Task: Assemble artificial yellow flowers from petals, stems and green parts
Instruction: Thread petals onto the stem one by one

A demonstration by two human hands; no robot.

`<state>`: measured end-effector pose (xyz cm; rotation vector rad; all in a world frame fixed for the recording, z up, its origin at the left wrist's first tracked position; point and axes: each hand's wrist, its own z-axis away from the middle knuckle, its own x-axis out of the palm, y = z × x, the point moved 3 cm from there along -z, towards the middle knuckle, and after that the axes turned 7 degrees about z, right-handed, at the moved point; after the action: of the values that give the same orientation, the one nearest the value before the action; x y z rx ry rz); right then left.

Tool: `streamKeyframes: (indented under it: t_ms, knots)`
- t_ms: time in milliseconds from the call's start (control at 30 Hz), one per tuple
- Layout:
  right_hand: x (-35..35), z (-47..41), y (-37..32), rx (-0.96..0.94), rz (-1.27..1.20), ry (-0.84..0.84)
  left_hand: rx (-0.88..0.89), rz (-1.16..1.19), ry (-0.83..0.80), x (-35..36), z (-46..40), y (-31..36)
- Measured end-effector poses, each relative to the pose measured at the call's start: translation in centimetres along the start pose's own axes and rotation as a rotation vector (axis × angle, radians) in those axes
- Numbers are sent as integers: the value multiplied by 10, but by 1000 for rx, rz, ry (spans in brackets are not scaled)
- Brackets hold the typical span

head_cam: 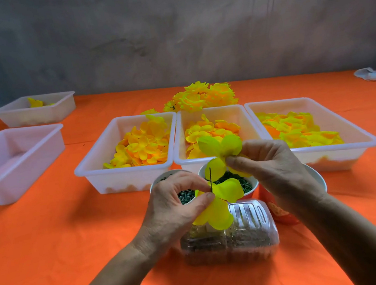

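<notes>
My left hand (176, 202) pinches a thin dark stem (210, 179) with a yellow petal layer (218, 207) threaded on it, the stem tip sticking up. My right hand (266, 167) pinches a second yellow petal layer (220, 148) at its middle, just above and right of the stem tip. Both hands hover over two white cups: the left cup (185, 195) holds dark green parts, the middle cup (241, 182) holds green rings. Three white trays of yellow petals (143, 146) (212, 130) (297, 129) stand behind. Finished yellow flowers (202, 97) lie beyond them.
A clear plastic box (230, 236) sits under my hands on the orange tablecloth (63, 246). A red cup (280, 209) stands at the right behind my wrist. An empty white tray (12, 166) and a farther tray (38, 109) are at the left. A white object (374, 74) lies far right.
</notes>
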<state>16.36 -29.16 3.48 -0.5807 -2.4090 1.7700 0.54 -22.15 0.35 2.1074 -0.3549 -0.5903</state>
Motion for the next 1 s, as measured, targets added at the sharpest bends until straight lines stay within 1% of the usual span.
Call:
streamKeyframes:
  t_ms: [67,200,300,467,667,900,1000]
  knots:
    - [0,1,1,9,-9,-33,-21,18,32,-1,-1,1]
    - [1,1,3,9,7,-71,-66,87,161,-7,-5,9]
    - [1,0,3,17,11,-71,-37,96,200,-10,-12,17]
    - [3,0,2,-15,54,-54,-27,110,193,-11,-18,25]
    - [11,1,-2,-19,32,-74,-3,72,150,-14,-22,27]
    - [15,2,-6,-34,34,-98,1,192,116,-15,-23,30]
    - [15,3,-7,-68,48,-101,17,194,124,-17,-21,31]
